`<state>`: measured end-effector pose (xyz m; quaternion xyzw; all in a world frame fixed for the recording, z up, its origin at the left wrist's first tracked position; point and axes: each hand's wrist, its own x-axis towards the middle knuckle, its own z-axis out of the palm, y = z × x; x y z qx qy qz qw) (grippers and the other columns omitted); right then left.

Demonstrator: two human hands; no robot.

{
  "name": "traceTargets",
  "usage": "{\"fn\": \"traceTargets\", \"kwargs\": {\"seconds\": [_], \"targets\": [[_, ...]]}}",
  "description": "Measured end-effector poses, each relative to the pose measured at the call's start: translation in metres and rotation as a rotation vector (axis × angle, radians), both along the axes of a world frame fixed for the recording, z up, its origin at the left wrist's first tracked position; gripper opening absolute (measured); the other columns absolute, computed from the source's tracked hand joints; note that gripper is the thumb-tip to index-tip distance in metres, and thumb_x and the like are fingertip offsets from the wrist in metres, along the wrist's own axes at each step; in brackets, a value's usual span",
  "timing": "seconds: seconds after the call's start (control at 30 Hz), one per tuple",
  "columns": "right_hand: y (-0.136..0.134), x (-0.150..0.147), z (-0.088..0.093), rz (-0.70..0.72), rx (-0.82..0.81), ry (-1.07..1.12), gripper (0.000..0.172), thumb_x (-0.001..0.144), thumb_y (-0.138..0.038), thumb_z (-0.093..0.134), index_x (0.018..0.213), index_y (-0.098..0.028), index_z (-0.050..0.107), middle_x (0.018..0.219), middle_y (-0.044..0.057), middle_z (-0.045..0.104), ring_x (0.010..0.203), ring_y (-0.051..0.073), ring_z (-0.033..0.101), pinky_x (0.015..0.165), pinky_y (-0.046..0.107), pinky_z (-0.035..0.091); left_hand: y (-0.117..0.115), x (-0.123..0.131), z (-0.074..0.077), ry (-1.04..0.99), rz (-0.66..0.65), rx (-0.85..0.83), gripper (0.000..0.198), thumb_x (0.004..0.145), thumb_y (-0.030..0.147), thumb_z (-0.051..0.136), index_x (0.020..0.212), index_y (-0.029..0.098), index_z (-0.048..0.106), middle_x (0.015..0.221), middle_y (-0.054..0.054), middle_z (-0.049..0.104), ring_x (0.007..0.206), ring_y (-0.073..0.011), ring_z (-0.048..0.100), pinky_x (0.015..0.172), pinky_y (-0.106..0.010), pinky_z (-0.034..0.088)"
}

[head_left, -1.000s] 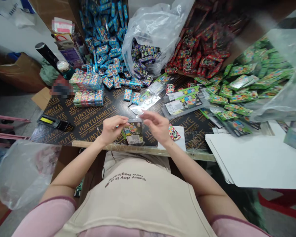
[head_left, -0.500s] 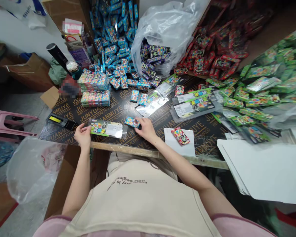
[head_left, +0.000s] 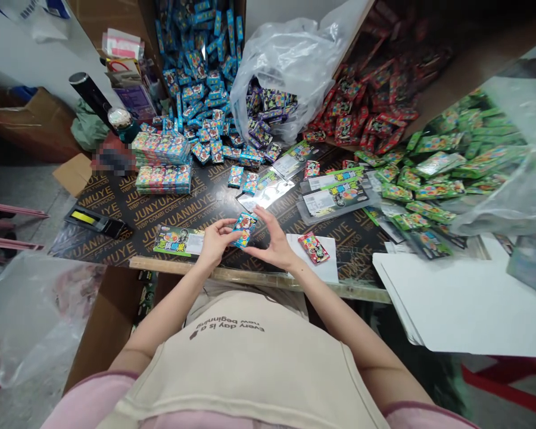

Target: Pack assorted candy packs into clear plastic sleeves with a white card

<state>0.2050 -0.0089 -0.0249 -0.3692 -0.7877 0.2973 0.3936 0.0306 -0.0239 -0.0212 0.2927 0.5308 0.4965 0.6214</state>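
Observation:
Both my hands hold one small blue packet (head_left: 243, 229) just above the near edge of the black plywood table (head_left: 129, 208). My left hand (head_left: 214, 243) pinches its left side and my right hand (head_left: 273, 241) its right side. A filled clear sleeve with a green label (head_left: 177, 240) lies flat on the table to the left of my left hand. A small red packet (head_left: 313, 248) rests on a white sheet (head_left: 328, 268) right of my right hand.
Heaps of packets ring the table: blue (head_left: 196, 53) at the back, purple in a clear plastic bag (head_left: 286, 59), red (head_left: 375, 95), green (head_left: 455, 155) at the right. Stacked bundles (head_left: 163, 164) and a black-and-yellow tool (head_left: 96, 221) lie left. White boards (head_left: 464, 304) lie at the right.
The green-labelled sleeve has been laid down on the table at the left. My right hand picked up a blue packet and both hands now hold it in front of me.

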Motion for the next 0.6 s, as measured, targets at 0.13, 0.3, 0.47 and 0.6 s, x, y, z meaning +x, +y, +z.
{"fn": "traceTargets", "kwargs": {"seconds": [0.13, 0.3, 0.47, 0.6], "targets": [[-0.002, -0.005, -0.005, -0.088, 0.093, -0.081, 0.073, 0.068, -0.031, 0.073, 0.134, -0.026, 0.044, 0.128, 0.010, 0.056, 0.119, 0.030, 0.052, 0.100, 0.048, 0.041, -0.003, -0.017, 0.000, 0.132, -0.137, 0.084, 0.069, 0.066, 0.036, 0.078, 0.126, 0.014, 0.054, 0.078, -0.003, 0.070, 0.071, -0.0169, 0.067, 0.070, -0.031, 0.054], [-0.002, 0.008, -0.015, -0.202, 0.079, -0.170, 0.064, 0.065, -0.027, 0.069, 0.126, -0.023, 0.049, 0.119, 0.009, 0.060, 0.111, 0.031, 0.054, 0.095, 0.046, 0.038, -0.007, -0.090, 0.002, 1.004, -0.706, 0.441, 0.082, 0.063, 0.016, 0.074, 0.139, 0.026, 0.046, 0.147, -0.013, 0.044, 0.140, -0.0353, 0.032, 0.114, -0.061, 0.016], [-0.006, 0.001, -0.028, -0.054, 0.067, -0.304, 0.069, 0.069, -0.038, 0.072, 0.131, -0.023, 0.047, 0.124, 0.009, 0.059, 0.116, 0.031, 0.049, 0.098, 0.045, 0.031, -0.003, -0.105, -0.010, 1.385, -0.912, 0.488, 0.093, 0.063, 0.017, 0.072, 0.147, 0.021, 0.032, 0.133, -0.015, 0.051, 0.127, -0.0328, 0.044, 0.112, -0.059, 0.019], [-0.007, -0.007, -0.027, -0.094, 0.123, -0.427, 0.066, 0.072, -0.030, 0.069, 0.133, -0.022, 0.046, 0.133, 0.013, 0.054, 0.121, 0.032, 0.046, 0.099, 0.047, 0.025, 0.004, -0.080, -0.012, 1.289, -0.810, 0.608, 0.101, 0.065, 0.025, 0.071, 0.151, 0.023, 0.019, 0.127, -0.012, 0.051, 0.118, -0.0298, 0.049, 0.105, -0.048, 0.035]]}}
